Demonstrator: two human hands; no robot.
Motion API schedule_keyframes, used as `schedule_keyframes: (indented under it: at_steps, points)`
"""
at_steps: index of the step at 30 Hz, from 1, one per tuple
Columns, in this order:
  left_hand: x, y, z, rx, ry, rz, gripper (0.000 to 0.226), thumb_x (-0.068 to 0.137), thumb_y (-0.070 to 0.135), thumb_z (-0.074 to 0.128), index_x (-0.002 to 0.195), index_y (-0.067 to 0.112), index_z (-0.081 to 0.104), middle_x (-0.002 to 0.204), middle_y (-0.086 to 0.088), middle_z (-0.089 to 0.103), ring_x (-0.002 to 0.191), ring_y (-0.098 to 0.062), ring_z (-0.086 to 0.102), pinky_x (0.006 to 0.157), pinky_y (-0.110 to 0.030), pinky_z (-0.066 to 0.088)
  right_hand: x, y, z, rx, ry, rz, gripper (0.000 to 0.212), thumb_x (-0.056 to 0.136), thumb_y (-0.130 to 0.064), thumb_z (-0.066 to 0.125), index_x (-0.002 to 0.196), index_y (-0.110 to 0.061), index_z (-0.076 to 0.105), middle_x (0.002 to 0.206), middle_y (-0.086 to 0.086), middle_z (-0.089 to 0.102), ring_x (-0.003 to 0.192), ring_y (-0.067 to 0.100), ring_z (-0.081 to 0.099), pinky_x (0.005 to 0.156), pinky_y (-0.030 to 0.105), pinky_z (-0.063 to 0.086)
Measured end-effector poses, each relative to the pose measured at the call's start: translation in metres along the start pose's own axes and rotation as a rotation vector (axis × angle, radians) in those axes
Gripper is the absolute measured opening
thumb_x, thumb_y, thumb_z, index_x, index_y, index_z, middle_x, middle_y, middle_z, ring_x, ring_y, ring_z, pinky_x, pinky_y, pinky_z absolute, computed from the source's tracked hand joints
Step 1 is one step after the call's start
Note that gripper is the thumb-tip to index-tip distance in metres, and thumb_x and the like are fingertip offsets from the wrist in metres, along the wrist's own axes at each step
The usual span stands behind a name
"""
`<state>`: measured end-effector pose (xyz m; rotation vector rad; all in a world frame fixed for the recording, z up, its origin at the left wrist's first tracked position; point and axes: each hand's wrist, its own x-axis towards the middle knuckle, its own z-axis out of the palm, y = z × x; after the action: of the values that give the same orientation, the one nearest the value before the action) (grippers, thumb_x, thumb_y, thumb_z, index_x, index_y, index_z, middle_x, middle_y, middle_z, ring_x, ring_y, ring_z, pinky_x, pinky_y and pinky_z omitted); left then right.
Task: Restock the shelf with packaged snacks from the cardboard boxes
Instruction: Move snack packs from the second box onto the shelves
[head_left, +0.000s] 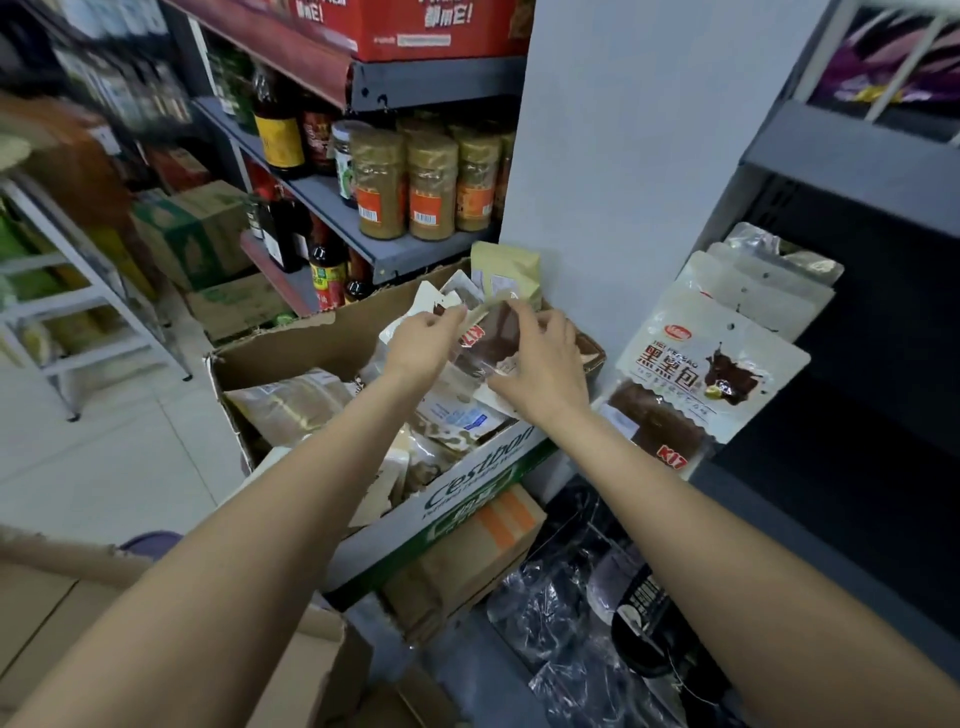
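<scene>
Both hands are over the open box (470, 470), working on one snack pack (491, 338) that sits above the other packs inside. The left hand (423, 340) pinches the pack's upper left edge, fingers curled onto it; the right hand (543, 364) lies over its right side with fingers bent around it, thumb low, so the pack is held between the two. The pack's long axis runs roughly up and away from the person, tilted a little to the right, and its printed label reads upside down, so its top end appears to point down toward the box. The shelf (857, 166) where it belongs is to the right, where matching packs (711, 364) already lean in a row, faces outward, just beside the box. The right hand is the nearer one to that row, so the carry would likely go rightward, and the pack probably needs turning over to match them.
</scene>
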<state>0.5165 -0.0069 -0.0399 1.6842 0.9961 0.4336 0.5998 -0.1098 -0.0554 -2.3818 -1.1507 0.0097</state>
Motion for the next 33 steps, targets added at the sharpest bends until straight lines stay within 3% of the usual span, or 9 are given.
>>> schedule_keyframes:
  at_steps: [5, 8, 11, 13, 16, 20, 24, 28, 33]
  points:
    - [-0.015, 0.007, -0.014, -0.119, -0.319, -0.071, 0.042, 0.085, 0.053, 0.057, 0.107, 0.016, 0.057, 0.099, -0.002, 0.069, 0.085, -0.020, 0.068, 0.082, -0.035, 0.054, -0.017, -0.007, -0.024, -0.064, 0.135, -0.221, 0.082, 0.076, -0.020, 0.072, 0.145, -0.029, 0.029, 0.153, 0.001, 0.026, 0.144, 0.020, 0.017, 0.119, 0.041, 0.005]
    - [-0.023, 0.008, -0.016, -0.288, -0.197, -0.160, 0.036, 0.090, 0.049, 0.052, 0.099, 0.015, 0.058, 0.103, -0.010, 0.068, 0.085, -0.025, 0.068, 0.077, -0.036, 0.055, -0.023, -0.020, -0.032, 0.337, 0.266, 0.185, 0.094, 0.077, -0.024, 0.075, 0.150, -0.025, 0.015, 0.156, 0.006, 0.012, 0.144, 0.024, 0.014, 0.111, 0.032, 0.018]
    - [-0.029, 0.003, -0.014, -0.315, -0.218, -0.229, 0.047, 0.092, 0.056, 0.041, 0.105, 0.014, 0.058, 0.105, -0.012, 0.067, 0.086, -0.025, 0.069, 0.086, -0.036, 0.047, -0.022, -0.038, -0.034, 1.050, 0.015, 0.428, 0.079, 0.084, -0.034, 0.068, 0.147, -0.020, 0.022, 0.147, 0.006, 0.039, 0.133, 0.023, 0.041, 0.107, 0.033, 0.032]
    - [-0.035, 0.001, -0.015, -0.242, -0.256, -0.229, 0.048, 0.092, 0.058, 0.038, 0.100, 0.017, 0.060, 0.104, -0.009, 0.065, 0.093, -0.024, 0.067, 0.088, -0.034, 0.045, -0.021, -0.044, -0.026, 1.205, -0.100, 0.423, 0.063, 0.083, -0.037, 0.068, 0.138, -0.023, 0.040, 0.128, 0.002, 0.059, 0.115, 0.021, 0.059, 0.101, 0.045, 0.045]
    - [-0.040, -0.008, -0.019, -0.076, -0.284, -0.132, 0.061, 0.094, 0.059, 0.031, 0.113, 0.010, 0.061, 0.124, -0.012, 0.060, 0.110, -0.025, 0.058, 0.099, -0.035, 0.043, -0.016, -0.045, -0.022, 1.093, 0.099, 0.504, 0.029, 0.085, -0.017, 0.068, 0.114, -0.015, 0.061, 0.106, 0.007, 0.070, 0.096, 0.024, 0.068, 0.086, 0.046, 0.056]
    - [-0.037, -0.032, -0.038, 0.380, 0.070, 0.135, 0.034, 0.095, 0.017, 0.046, 0.127, 0.013, 0.056, 0.134, -0.008, 0.056, 0.107, -0.023, 0.059, 0.090, -0.029, 0.048, -0.019, -0.032, -0.037, 0.874, 0.275, 0.414, 0.017, 0.089, -0.014, 0.064, 0.105, -0.011, 0.064, 0.099, 0.004, 0.068, 0.095, 0.023, 0.066, 0.086, 0.041, 0.055]
    - [-0.037, -0.044, -0.036, 0.997, -0.307, 0.174, 0.047, 0.082, 0.015, 0.064, 0.125, 0.033, 0.055, 0.152, 0.001, 0.031, 0.140, -0.024, 0.027, 0.115, -0.052, 0.013, -0.036, -0.023, -0.052, 0.790, 0.296, 0.340, 0.017, 0.087, -0.021, 0.067, 0.101, -0.012, 0.066, 0.097, 0.001, 0.069, 0.091, 0.019, 0.066, 0.085, 0.037, 0.054]
    - [-0.045, -0.029, -0.029, 0.979, 0.086, 0.424, 0.022, 0.091, 0.017, 0.054, 0.106, 0.027, 0.068, 0.122, 0.001, 0.059, 0.116, -0.023, 0.049, 0.104, -0.039, 0.027, -0.056, -0.015, -0.066, 0.847, 0.339, 0.354, 0.032, 0.082, -0.021, 0.073, 0.061, -0.023, 0.049, 0.060, -0.012, 0.051, 0.048, -0.007, 0.046, 0.057, 0.016, 0.042]
    - [-0.081, 0.013, -0.011, 0.852, 0.471, 0.688, 0.023, 0.087, 0.006, 0.053, 0.104, 0.020, 0.059, 0.102, -0.001, 0.063, 0.104, -0.027, 0.053, 0.089, -0.039, 0.031, -0.085, -0.009, -0.095, 1.023, 0.495, 0.406, 0.012, 0.082, -0.016, 0.073, 0.083, -0.024, 0.064, 0.086, -0.005, 0.070, 0.078, 0.011, 0.067, 0.072, 0.030, 0.054]
